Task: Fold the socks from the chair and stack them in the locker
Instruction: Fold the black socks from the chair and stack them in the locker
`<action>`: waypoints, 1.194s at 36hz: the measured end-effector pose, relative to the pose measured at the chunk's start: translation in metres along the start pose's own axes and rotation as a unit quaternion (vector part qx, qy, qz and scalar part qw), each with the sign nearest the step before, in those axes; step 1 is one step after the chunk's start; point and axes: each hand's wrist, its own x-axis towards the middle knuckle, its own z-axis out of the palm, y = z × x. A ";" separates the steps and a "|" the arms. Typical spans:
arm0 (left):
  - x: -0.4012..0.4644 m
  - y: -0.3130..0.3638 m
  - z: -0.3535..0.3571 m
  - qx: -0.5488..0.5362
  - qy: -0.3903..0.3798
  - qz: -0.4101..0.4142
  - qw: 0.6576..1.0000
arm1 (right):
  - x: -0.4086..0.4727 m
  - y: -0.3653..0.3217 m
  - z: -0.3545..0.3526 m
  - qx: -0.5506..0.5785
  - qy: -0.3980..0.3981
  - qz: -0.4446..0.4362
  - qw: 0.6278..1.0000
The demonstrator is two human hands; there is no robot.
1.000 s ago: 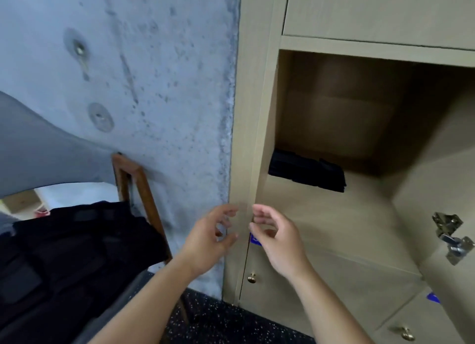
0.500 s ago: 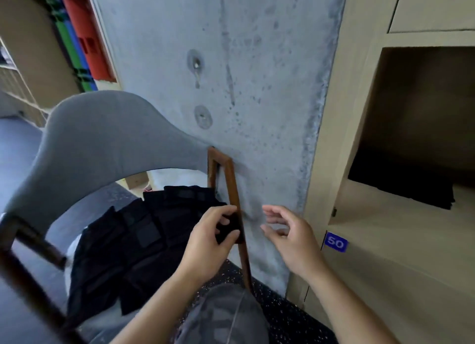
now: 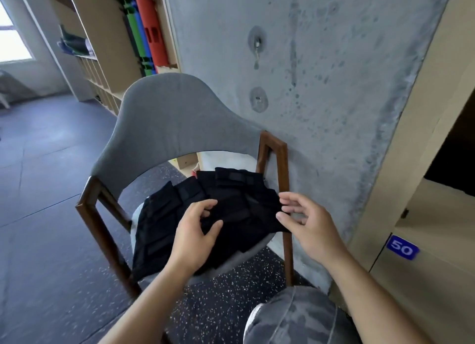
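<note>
A second ago the person was looking into the locker (image 3: pixel 437 189), with both hands up near its front edge and holding nothing. Now the view has swung left to the chair (image 3: pixel 164 127), and both hands have come down over the pile of black socks (image 3: pixel 231 207) on the seat.

The left hand (image 3: pixel 195 230) now rests on the pile, and its thumb and fingers are starting to curl around the edge of one sock (it looks like a pinch, but the black cloth makes it hard to be sure). The right hand (image 3: pixel 305 222) hovers just beside the right edge of the pile. Its fingers are loosely bent and hold nothing.

This likely means one trip to the locker is over and the next sock is about to be picked up. Many socks are left on the chair, lying spread out like a fan, so there is a lot of the job to go. Only a dark corner of the locker shows at the far right, above the blue tag (image 3: pixel 402 247) that says 50, so what is inside cannot be seen now.
</note>
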 end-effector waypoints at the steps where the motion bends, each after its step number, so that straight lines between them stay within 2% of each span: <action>1: -0.001 -0.005 -0.003 0.011 0.006 -0.005 1.000 | 0.001 -0.001 0.003 0.004 -0.006 0.001 1.000; 4: -0.002 -0.021 -0.013 0.066 0.028 -0.021 0.997 | 0.002 -0.003 0.012 0.018 -0.023 0.003 1.000; 11: -0.004 -0.058 -0.037 0.135 0.080 -0.131 0.979 | 0.001 -0.005 0.022 0.020 -0.057 0.000 0.998; 17: -0.008 -0.085 -0.048 0.142 0.060 -0.168 0.974 | 0.002 -0.005 0.016 0.029 -0.043 -0.001 0.999; 21: -0.009 -0.090 -0.050 0.166 0.054 -0.174 0.969 | 0.002 -0.006 0.014 0.029 -0.040 -0.002 0.999; 28: -0.009 -0.090 -0.055 0.174 0.024 -0.237 0.956 | -0.001 -0.005 0.012 0.022 -0.043 0.001 0.999; 36: -0.011 -0.093 -0.062 0.088 0.027 -0.235 0.968 | -0.005 -0.005 0.006 0.021 -0.037 0.006 0.999; 43: -0.024 -0.084 -0.068 0.054 0.067 -0.198 0.976 | -0.006 -0.003 -0.002 0.029 -0.028 0.005 0.999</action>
